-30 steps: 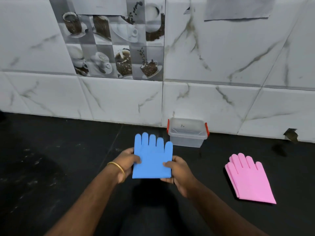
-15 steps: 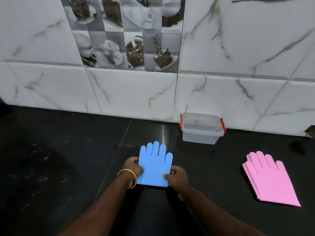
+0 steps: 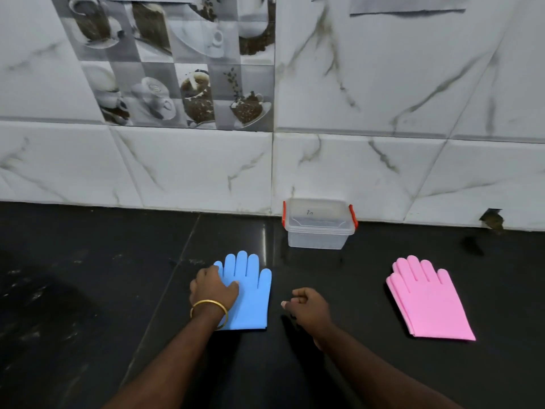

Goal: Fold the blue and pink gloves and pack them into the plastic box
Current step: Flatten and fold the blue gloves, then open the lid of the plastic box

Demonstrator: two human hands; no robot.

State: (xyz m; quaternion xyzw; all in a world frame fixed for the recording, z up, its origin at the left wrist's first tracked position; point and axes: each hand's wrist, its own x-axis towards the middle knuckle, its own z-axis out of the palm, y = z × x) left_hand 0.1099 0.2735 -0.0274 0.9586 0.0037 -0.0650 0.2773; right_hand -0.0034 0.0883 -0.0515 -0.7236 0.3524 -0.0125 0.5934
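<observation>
The blue gloves (image 3: 249,293) are pressed flat on the black counter (image 3: 88,290) by the left hand (image 3: 213,287), fingers curled. The right hand (image 3: 308,304) is loosely curled, nothing held. Pink gloves (image 3: 427,299) lie right; the lidded plastic box (image 3: 318,224) sits far, against the wall.

head view, forward and down, near counter (image 3: 88,290)

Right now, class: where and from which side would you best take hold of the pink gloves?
Probably the cuff end of the pink gloves, coming from the near side: they lie flat and stacked, fingers pointing at the wall, cuff edge straight and wide. The right hand is nearest.
</observation>
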